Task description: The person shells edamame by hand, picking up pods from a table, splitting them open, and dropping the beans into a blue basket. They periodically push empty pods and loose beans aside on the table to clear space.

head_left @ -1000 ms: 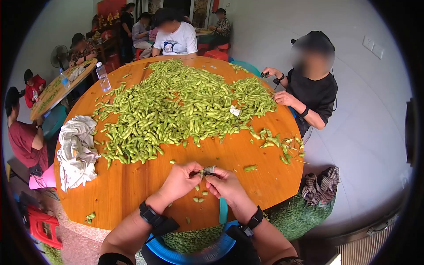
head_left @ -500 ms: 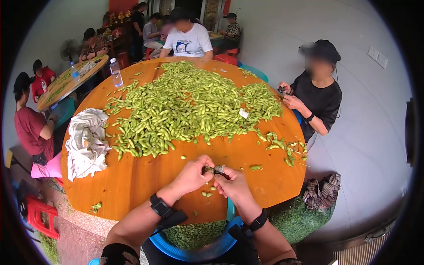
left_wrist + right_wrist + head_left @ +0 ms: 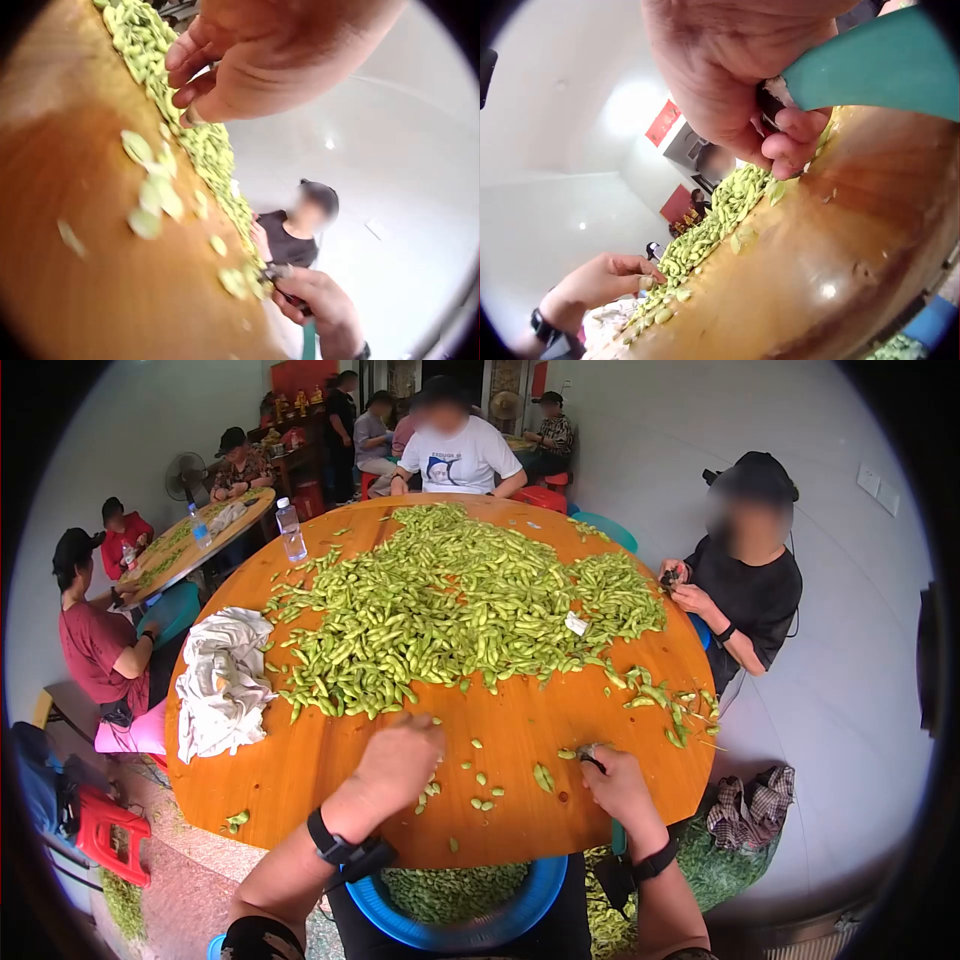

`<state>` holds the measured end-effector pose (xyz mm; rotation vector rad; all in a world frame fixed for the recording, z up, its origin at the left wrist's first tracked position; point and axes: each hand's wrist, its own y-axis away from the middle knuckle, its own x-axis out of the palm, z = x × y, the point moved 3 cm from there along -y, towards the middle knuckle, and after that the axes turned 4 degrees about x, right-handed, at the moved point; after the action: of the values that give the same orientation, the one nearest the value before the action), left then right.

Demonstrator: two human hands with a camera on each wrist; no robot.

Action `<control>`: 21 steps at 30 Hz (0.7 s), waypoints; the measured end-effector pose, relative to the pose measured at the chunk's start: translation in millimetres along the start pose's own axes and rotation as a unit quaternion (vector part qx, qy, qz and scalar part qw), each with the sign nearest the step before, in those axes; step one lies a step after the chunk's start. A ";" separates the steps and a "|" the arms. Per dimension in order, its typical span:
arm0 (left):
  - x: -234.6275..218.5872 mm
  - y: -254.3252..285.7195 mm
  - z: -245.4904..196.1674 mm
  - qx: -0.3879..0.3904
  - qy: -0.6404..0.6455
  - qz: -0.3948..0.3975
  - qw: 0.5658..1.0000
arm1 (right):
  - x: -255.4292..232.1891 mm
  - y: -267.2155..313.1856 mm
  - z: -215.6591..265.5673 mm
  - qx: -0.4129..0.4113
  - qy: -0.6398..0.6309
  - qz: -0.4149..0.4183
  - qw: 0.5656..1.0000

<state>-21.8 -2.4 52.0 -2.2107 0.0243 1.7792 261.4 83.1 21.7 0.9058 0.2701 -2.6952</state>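
Note:
My left hand [image 3: 400, 760] is over the table just short of the heap of green soybean pods [image 3: 450, 600], its fingers loosely bent. No held thing shows between those fingers [image 3: 180, 79] in the left wrist view. My right hand [image 3: 620, 790] grips a small dark tool [image 3: 300, 306] with a grey tip, its fingers curled round it. A teal strip [image 3: 870, 67] extends from the tool beneath that hand. By its tip lies a green piece [image 3: 567, 754], with a flat pod [image 3: 543, 777] to the left. Shelled beans [image 3: 482, 803] are scattered between the hands.
A blue basin [image 3: 375, 900] of beans sits below the table edge. White cloth [image 3: 222, 680] lies at the left, a water bottle [image 3: 290, 530] at the back. People sit around, one at right [image 3: 750, 580]. A full sack [image 3: 740, 860] stands right of the table.
My hands were together at the middle, working on a small pod. They have separated: the left has moved left toward the heap, the right has moved right with the tool.

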 end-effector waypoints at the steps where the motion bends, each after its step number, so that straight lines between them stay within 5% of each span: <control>1: 3.7 -3.2 16.3 -0.035 -0.053 -0.017 0.998 | -3.6 3.7 2.3 0.004 -0.015 -0.004 1.000; 4: 6.0 -20.4 52.6 -0.036 -0.166 -0.122 0.978 | -1.8 4.1 -1.4 0.009 0.001 0.009 1.000; 11: 9.4 -34.8 70.5 0.005 -0.172 -0.075 0.982 | 2.4 7.2 -4.5 -0.014 -0.005 0.003 1.000; 14: 8.1 -31.3 55.2 0.004 -0.116 -0.118 0.986 | 9.0 10.1 20.0 -0.030 -0.075 0.012 0.997; 16: 11.3 -26.8 27.4 0.031 0.193 -0.164 0.967 | 22.0 6.9 32.1 0.039 -0.146 0.065 0.986; 17: 16.4 -25.0 9.2 -0.066 0.373 -0.101 0.920 | 31.1 5.3 36.9 0.101 -0.216 0.121 0.964; 19: 32.3 -24.5 -9.5 -0.085 0.494 -0.043 0.864 | 44.9 0.1 48.8 0.128 -0.248 0.138 0.950; 21: 40.4 -24.9 -19.0 -0.067 0.507 -0.037 0.858 | 53.0 -0.6 54.3 0.153 -0.278 0.156 0.935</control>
<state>10.7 23.8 22.4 -2.9192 0.0416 0.4041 190.4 58.3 31.9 0.1894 -0.3896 -2.5869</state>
